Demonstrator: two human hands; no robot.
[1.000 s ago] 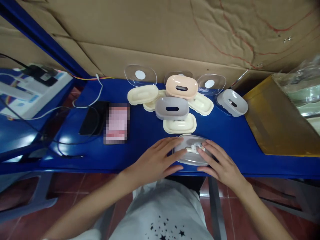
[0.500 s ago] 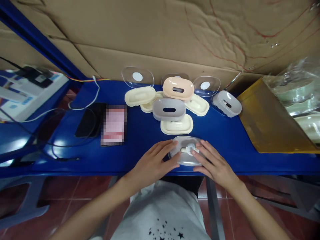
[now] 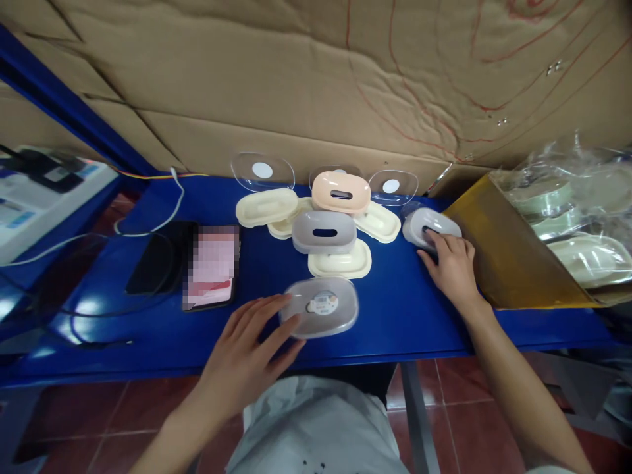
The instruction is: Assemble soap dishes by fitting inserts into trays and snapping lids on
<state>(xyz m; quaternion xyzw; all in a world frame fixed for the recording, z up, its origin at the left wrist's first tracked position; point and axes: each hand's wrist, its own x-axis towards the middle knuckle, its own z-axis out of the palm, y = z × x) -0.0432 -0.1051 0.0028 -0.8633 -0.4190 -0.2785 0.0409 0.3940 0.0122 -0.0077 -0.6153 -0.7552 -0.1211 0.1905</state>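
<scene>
A grey oval case with a clear cover and a round white label (image 3: 340, 318) lies near the table's front edge. My left hand (image 3: 257, 336) rests its fingertips on the left end of that case, fingers apart. At the right, my right hand (image 3: 451, 263) touches another grey oval piece (image 3: 419, 220) with a slot, one fingertip at the slot and the thumb below. Whether it grips the piece is unclear. Between the hands, a grey slotted piece (image 3: 301, 242) and a peach one (image 3: 342, 179) sit among several cream trays (image 3: 266, 207).
Clear covers (image 3: 394, 187) with white discs lean against the cardboard wall (image 3: 222, 79). A carton (image 3: 484, 257) of plastic-wrapped pieces stands at the right. A phone (image 3: 212, 266), cables and a power strip (image 3: 29, 217) lie at the left of the blue table (image 3: 395, 309).
My right hand has left the covered case and reached right to the grey slotted piece. My left hand stays at the case. The view has shifted somewhat.
</scene>
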